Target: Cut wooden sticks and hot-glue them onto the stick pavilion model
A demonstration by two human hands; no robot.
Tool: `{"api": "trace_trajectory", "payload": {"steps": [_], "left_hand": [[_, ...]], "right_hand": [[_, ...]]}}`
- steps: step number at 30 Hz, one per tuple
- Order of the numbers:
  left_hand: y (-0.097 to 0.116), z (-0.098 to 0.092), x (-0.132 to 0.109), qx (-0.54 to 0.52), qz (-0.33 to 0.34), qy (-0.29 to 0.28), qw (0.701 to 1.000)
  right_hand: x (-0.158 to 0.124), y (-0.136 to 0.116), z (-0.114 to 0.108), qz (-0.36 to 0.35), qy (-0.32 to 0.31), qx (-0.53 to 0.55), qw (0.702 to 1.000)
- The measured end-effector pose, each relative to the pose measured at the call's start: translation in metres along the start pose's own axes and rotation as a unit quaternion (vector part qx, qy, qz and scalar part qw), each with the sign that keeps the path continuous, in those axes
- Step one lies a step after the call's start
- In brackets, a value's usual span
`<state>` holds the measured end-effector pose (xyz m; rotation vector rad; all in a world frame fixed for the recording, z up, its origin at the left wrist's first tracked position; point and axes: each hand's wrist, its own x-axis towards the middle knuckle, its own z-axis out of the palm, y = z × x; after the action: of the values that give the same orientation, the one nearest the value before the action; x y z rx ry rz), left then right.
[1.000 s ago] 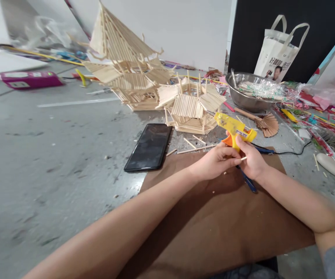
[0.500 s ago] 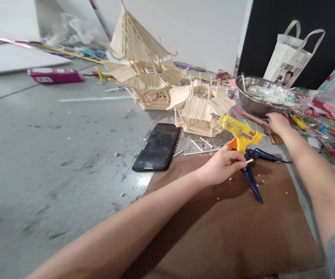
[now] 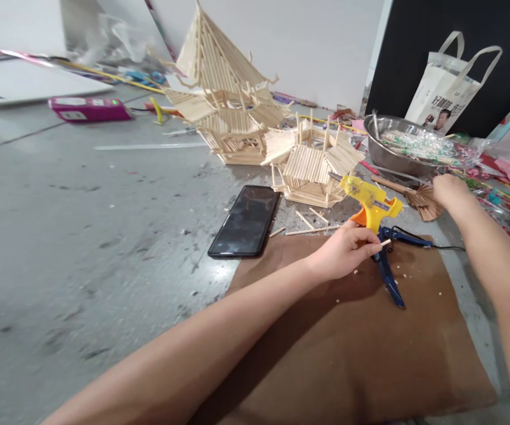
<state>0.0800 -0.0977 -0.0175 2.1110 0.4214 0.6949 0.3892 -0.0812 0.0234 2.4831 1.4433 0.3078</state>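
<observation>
My left hand (image 3: 343,252) pinches a short thin wooden stick (image 3: 385,242) between thumb and fingers. Directly above these fingers is a yellow hot glue gun (image 3: 372,200) with an orange trigger; its handle disappears behind my hand, so I cannot tell whether I grip it too. Blue-handled pliers (image 3: 390,277) lie beneath, partly on the brown board (image 3: 347,354). My right hand (image 3: 450,192) is closed at the right, beside a brown fan-shaped piece (image 3: 427,202) and below the bowl's right side. What its fingers hold is hidden.
Two stick-built pavilion models (image 3: 232,124) stand behind, the nearer one (image 3: 310,165) lower and roofless on top. A black phone (image 3: 246,221) lies left of loose sticks (image 3: 312,230). A steel bowl (image 3: 379,152), a tote bag (image 3: 441,94) and craft scraps fill the right.
My right hand has moved right, away from the brown fan-shaped piece, and now covers the spot where a yellow tool lay. My left hand keeps its pinch on the stick. The view has shifted slightly.
</observation>
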Motion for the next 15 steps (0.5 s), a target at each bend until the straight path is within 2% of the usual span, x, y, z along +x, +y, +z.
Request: {"api": "trace_trajectory", "payload": {"steps": [2, 4, 7, 9, 10, 11, 12, 13, 15], "left_hand": [[-0.001, 0.002, 0.0, -0.013, -0.007, 0.003, 1.0], [-0.001, 0.004, 0.001, -0.051, -0.023, 0.004, 0.998], [-0.003, 0.005, 0.001, -0.14, -0.054, 0.005, 0.989], [-0.003, 0.006, 0.0, -0.183, -0.069, 0.018, 0.981], [-0.002, 0.006, -0.001, -0.197, -0.074, 0.025, 0.977], [-0.002, 0.005, -0.001, -0.208, -0.078, 0.031, 0.974], [-0.001, 0.005, -0.002, -0.218, -0.083, 0.035, 0.972], [0.0, 0.005, -0.002, -0.228, -0.089, 0.038, 0.969], [0.002, 0.005, -0.003, -0.249, -0.101, 0.041, 0.962]], "right_hand": [[-0.02, 0.018, -0.003, 0.042, 0.052, 0.09, 0.994], [-0.044, 0.028, -0.005, 0.058, 0.103, 0.268, 0.956], [-0.08, 0.017, -0.009, 0.042, 0.117, 0.389, 0.913], [-0.102, -0.003, -0.014, -0.006, 0.138, 0.619, 0.773], [-0.112, -0.014, -0.018, -0.037, 0.145, 0.688, 0.71], [-0.121, -0.026, -0.021, -0.062, 0.151, 0.731, 0.662], [-0.129, -0.036, -0.025, -0.078, 0.161, 0.759, 0.626], [-0.135, -0.044, -0.028, -0.088, 0.164, 0.775, 0.604], [-0.142, -0.055, -0.031, -0.093, 0.171, 0.788, 0.584]]}}
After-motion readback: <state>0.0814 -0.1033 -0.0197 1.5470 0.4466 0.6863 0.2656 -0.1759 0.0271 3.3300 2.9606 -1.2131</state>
